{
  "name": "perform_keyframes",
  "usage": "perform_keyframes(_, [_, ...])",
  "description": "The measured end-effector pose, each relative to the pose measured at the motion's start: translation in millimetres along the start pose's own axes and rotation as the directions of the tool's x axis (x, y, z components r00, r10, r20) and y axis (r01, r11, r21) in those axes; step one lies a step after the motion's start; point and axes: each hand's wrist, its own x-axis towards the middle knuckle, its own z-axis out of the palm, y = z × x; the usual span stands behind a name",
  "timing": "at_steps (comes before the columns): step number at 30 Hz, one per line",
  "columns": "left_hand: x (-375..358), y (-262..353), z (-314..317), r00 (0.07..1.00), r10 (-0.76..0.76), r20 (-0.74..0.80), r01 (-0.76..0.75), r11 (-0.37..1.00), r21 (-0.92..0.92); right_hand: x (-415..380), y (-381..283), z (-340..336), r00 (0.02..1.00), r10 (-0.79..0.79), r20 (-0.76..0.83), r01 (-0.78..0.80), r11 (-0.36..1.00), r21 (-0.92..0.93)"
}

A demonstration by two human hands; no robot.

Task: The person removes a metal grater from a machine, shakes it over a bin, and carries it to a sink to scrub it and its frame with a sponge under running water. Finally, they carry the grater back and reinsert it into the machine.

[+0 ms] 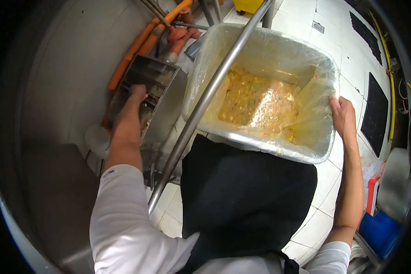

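A large bin [260,148] lined with clear plastic stands in front of me, with yellowish wet food waste [260,98] at its bottom. My right hand [343,115] is closed on the bin's right rim and liner. To the left, my left hand [138,93] reaches into an open metal box [168,98] with bars and some residue inside. Its fingers are curled at a bar there; exactly what they grip is hard to make out.
A slanted metal rail [201,107] crosses between my arms, over the bin's left side. Orange pipes [144,41] run behind the metal box. Dark mats [375,114] lie on the white tiled floor [315,223]. At right are a blue container [380,233] and a red-and-white box [372,185].
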Motion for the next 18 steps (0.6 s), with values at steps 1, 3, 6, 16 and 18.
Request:
perform_keyframes(1, [-8, 4, -10, 1.000, 0.017, -0.021, -0.017, 1.000, 0.013, 0, 0, 0, 1.000, -0.001, 0.002, 0.001, 1.000, -0.005])
perform_keyframes(3, [-24, 21, -32, 0.996, 0.062, -0.066, -0.060, 0.998, 0.031, 2, 2, -3, 1.000, -0.013, -0.008, 0.013, 1.000, -0.004])
perform_keyframes(6, [-9, 28, -72, 0.983, 0.177, 0.042, -0.180, 0.980, 0.083, 1, 4, 1, 0.999, -0.046, -0.018, 0.046, 0.999, 0.013])
perform_keyframes(16, [-126, 86, -181, 0.925, 0.259, -0.278, -0.295, 0.951, -0.097, 2, 17, 3, 0.993, -0.112, -0.034, 0.113, 0.992, 0.049])
perform_keyframes(18, [-137, 92, -196, 0.923, 0.242, -0.300, -0.281, 0.955, -0.093, 3, 16, 3, 0.992, -0.122, -0.034, 0.123, 0.991, 0.045])
